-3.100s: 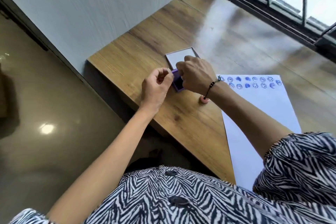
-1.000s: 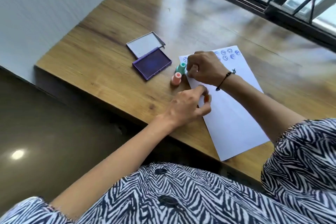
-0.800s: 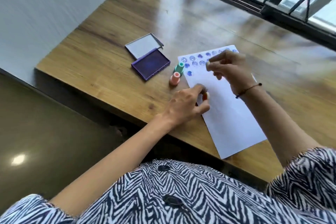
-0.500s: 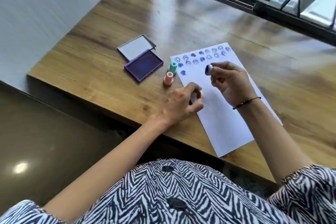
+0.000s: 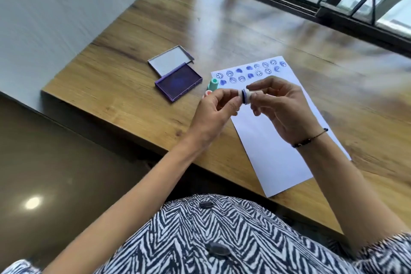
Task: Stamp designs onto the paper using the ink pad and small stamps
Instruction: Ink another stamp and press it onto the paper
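Observation:
A white paper (image 5: 269,144) lies on the wooden table, with two rows of blue stamped faces and blobs (image 5: 251,71) along its far end. Above the paper, my right hand (image 5: 284,111) pinches a small white stamp (image 5: 250,95) whose blue-inked end points left. My left hand (image 5: 213,115) pinches a small white ring-like cap (image 5: 239,94) that touches that inked end. The open purple ink pad (image 5: 179,83) sits left of the paper, with its clear lid (image 5: 170,62) lying open behind it.
A green stamp (image 5: 214,84) and a pink stamp (image 5: 208,94) stand between the ink pad and the paper, partly hidden by my left hand. The table's near edge (image 5: 133,138) drops to a dark floor. A black window frame (image 5: 311,9) borders the far side.
My right hand lifted the stamp off the paper and turned its inked end to the left. My left hand rose from the paper's edge and brought the cap to the stamp.

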Demonstrator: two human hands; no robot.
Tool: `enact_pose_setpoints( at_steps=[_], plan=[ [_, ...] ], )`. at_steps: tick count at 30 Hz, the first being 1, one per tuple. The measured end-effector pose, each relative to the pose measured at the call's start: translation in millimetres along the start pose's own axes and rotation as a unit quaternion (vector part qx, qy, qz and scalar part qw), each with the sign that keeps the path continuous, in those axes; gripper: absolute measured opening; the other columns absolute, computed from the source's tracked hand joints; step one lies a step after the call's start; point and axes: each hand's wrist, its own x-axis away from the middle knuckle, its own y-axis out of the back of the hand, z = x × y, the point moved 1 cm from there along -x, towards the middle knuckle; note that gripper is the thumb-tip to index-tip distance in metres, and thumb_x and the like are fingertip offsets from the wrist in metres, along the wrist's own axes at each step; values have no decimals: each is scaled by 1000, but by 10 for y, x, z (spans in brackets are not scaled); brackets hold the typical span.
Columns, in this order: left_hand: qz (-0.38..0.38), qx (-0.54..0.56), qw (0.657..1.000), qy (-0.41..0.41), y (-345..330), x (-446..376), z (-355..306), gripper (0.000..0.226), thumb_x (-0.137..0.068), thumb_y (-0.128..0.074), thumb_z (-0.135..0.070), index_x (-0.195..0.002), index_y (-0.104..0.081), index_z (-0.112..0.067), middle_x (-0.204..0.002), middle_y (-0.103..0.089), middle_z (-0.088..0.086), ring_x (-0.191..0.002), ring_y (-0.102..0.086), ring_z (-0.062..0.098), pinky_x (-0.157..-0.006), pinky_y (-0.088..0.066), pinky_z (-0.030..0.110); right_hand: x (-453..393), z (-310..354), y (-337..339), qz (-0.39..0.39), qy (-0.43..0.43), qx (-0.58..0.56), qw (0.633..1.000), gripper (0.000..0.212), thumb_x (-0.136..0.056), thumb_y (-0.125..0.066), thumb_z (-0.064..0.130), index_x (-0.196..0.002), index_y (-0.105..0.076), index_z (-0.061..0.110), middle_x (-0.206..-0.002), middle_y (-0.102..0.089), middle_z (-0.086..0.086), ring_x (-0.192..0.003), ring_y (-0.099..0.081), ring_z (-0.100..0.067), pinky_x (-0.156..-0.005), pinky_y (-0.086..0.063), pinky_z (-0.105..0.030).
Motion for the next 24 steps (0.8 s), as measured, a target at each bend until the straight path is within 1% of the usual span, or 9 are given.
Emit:
enact_pose_setpoints(
  at_steps=[6, 8, 11, 15, 17, 19, 21, 22, 24],
  plan=[
    [12, 19, 1000, -9, 11, 52, -88, 11, -85, -57, -8, -92, -63, -15, -80, -64, -1, -69, -57, 12, -67, -50, 19, 41, 46, -31, -17, 28, 32, 999, 19, -74, -64, -6, -73, -66, 13, -63, -55, -11, -50, -51, -17, -54, -43, -26],
    [6, 25, 1000, -9, 19, 77, -117, 12, -85, -58, -7, -90, -63, -17, -80, -64, -1, -68, -57, 12, -65, -50, 19, 72, 54, -69, -25, 41, 36, 998, 19, -75, -64, -6, -74, -65, 13, -63, -57, -10, -51, -52, -17, -54, -45, -26],
    [1, 23, 1000, -17, 34, 106, -175, 11, -84, -57, -5, -88, -62, -15, -77, -62, 0, -66, -57, 10, -61, -50, 17, 128, 60, -135, -43, 69, 32, 996, 20, -76, -65, -6, -73, -64, 13, -58, -62, 3, -52, -56, -14, -51, -48, -23],
    [-9, 11, 1000, -18, 43, 131, -242, 9, -85, -57, -5, -86, -60, -14, -74, -61, 0, -61, -56, 5, -57, -48, 16, 162, 63, -228, -55, 85, 26, 995, 20, -77, -64, -7, -74, -62, 12, -63, -60, -4, -52, -57, -15, -49, -48, -23],
    [-10, -12, 1000, -13, 76, 159, -247, 4, -85, -57, -7, -87, -59, -9, -72, -59, 1, -61, -54, 5, -56, -45, 16, 159, 55, -253, -51, 80, 29, 995, 19, -77, -63, -8, -74, -62, 11, -63, -58, -7, -50, -56, -15, -49, -47, -23],
    [-11, -95, 995, -15, 146, 169, -247, 6, -85, -60, -12, -87, -61, -7, -70, -59, 0, -63, -52, 7, -60, -45, 21, 146, 26, -254, -31, 60, 45, 997, 17, -79, -62, -7, -75, -61, 9, -62, -58, -10, -49, -57, -15, -48, -48, -23],
    [-28, -221, 975, -15, 256, 148, -247, 13, -84, -62, -20, -87, -64, -8, -77, -64, 3, -70, -57, 14, -69, -48, 31, 128, -40, -282, -26, 64, 146, 987, 10, -78, -65, -3, -76, -63, 6, -63, -60, -13, -51, -56, -16, -48, -50, -24],
    [-50, -270, 961, -12, 334, 136, -253, 16, -83, -62, -25, -87, -65, -9, -82, -66, 5, -74, -59, 17, -72, -48, 31, 117, -95, -311, -33, 90, 237, 967, 6, -77, -66, 0, -76, -64, 6, -63, -61, -12, -53, -55, -16, -50, -51, -27],
    [-97, -325, 941, -5, 512, 110, -263, 20, -83, -62, -31, -88, -64, -12, -83, -65, 2, -75, -58, 16, -68, -44, 25, 89, -221, -384, -35, 157, 421, 893, 4, -80, -61, 5, -78, -65, 4, -72, -63, -12, -61, -56, -22, -60, -51, -37]
  ],
)
